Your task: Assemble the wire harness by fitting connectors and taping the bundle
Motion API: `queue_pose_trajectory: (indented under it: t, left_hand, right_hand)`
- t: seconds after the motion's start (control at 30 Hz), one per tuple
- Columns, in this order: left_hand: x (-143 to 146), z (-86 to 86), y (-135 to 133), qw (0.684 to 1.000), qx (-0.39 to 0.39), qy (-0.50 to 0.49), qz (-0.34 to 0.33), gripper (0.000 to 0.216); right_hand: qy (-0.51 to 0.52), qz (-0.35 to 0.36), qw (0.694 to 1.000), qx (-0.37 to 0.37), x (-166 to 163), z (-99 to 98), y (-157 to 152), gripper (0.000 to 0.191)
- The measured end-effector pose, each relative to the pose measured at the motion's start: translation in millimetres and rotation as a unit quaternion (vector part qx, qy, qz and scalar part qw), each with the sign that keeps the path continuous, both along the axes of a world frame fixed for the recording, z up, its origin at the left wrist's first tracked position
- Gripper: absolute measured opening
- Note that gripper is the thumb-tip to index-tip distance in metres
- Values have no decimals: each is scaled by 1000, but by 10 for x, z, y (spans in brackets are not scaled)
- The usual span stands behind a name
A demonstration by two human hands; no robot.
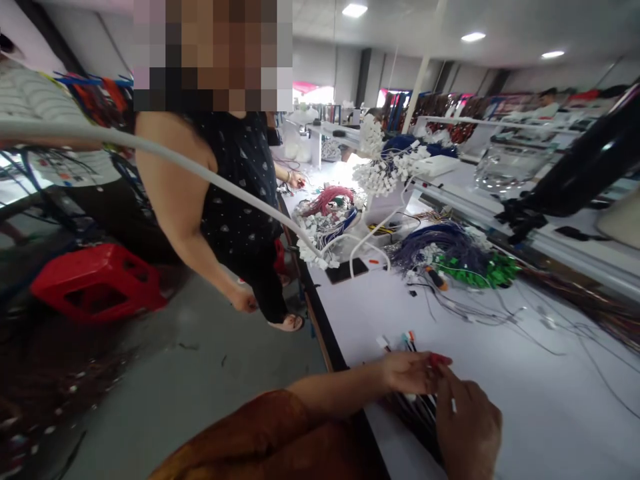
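My left hand (413, 372) rests on the white workbench (525, 400) near its front edge, fingers closed on a bundle of thin coloured wires (413, 407) that runs under it toward me. My right hand (470, 427) sits just right of it, closed in a pinch on a small white-tipped wire end (453, 405). Loose wire ends with a white connector (383, 342) and coloured tips (409, 340) lie just beyond my left hand.
A co-worker in a dark dotted top (240, 193) stands left of the bench. Piles of wire harnesses (327, 213), blue wires (440, 247) and green connectors (480, 270) fill the far bench. A red stool (95, 283) stands on the floor at left.
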State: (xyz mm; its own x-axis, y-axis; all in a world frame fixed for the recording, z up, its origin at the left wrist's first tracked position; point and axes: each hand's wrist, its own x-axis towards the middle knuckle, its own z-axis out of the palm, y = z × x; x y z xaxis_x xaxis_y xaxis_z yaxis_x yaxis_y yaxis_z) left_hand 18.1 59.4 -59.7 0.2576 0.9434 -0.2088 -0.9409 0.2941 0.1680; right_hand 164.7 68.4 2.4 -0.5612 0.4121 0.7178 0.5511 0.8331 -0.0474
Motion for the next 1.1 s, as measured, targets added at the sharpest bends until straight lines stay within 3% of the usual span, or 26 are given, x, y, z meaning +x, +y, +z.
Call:
queue_pose_trajectory:
  t: [0.47, 0.77, 1.1]
  left_hand:
    - [-4, -1, 31, 1000, -20, 2, -4, 22]
    - [-4, 89, -14, 999, -38, -8, -6, 23]
    - [-25, 28, 20, 999, -45, -25, -15, 23]
  right_hand:
    - [-7, -17, 1000, -6, -8, -28, -27, 36]
    - [2, -13, 1000, -18, -6, -45, -32, 37]
    - [-3, -13, 1000, -14, 6, -51, -38, 38]
